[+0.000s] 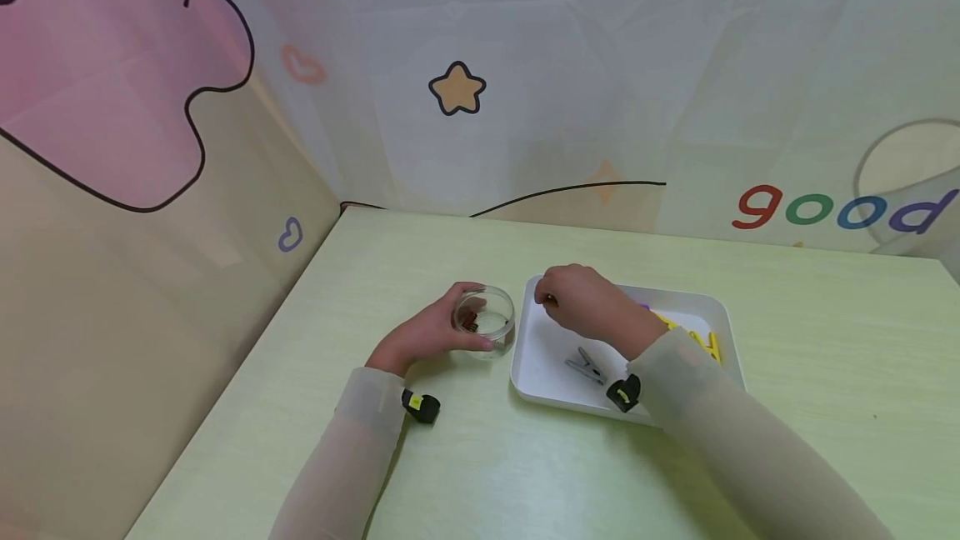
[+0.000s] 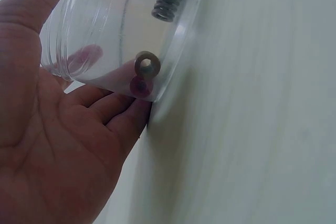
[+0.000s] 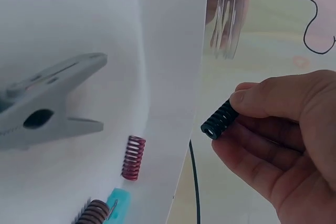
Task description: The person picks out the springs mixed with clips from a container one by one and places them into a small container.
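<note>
now right hand (image 3: 283,145) pinches dark spring (image 3: 219,119) over tray (image 3: 168,51); left hand (image 1: 427,332) grips clear dish (image 1: 484,312) beside.

1. The head view looks forward and down from above onto the pale green bench (image 1: 465,457), taking in both hands and the white plastic tray (image 1: 540,357).
2. The left wrist view sits very close beside the clear round glass jar (image 2: 115,30).
3. The right wrist view, close too, shares that jar (image 3: 226,19) and tray (image 3: 168,51).

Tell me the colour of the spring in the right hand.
Black spring, clearest in the right wrist view.
</note>
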`<action>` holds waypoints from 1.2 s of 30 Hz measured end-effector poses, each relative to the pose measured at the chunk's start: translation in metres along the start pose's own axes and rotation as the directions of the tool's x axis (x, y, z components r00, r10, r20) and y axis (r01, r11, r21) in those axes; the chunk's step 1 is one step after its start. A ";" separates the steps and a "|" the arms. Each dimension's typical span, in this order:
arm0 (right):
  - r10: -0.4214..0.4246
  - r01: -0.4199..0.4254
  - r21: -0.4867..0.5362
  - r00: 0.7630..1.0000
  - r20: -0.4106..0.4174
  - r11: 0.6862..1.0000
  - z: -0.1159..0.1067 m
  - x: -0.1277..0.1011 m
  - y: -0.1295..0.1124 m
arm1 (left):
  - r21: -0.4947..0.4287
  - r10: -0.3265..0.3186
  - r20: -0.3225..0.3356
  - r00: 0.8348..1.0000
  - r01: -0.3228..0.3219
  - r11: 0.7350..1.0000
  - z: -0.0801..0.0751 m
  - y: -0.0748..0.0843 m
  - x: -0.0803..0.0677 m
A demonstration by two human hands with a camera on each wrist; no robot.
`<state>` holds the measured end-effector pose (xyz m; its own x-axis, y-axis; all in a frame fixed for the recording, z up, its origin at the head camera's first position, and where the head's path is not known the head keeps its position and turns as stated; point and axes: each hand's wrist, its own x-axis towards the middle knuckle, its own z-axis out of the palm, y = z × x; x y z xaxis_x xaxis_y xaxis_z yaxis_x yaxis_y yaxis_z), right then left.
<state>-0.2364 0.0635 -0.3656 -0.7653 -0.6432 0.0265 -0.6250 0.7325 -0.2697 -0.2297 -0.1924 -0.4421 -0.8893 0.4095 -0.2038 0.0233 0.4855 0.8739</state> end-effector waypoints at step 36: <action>-0.124 0.131 0.018 0.970 -0.208 0.991 0.001 0.001 -0.022 | -0.010 0.027 0.008 1.000 -0.027 1.000 -0.001 0.000 -0.001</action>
<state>-0.2231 0.0462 -0.3602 -0.6968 -0.6688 0.2591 -0.7169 0.6380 -0.2811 -0.2288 -0.1936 -0.4413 -0.8848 0.4285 -0.1832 0.0428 0.4661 0.8837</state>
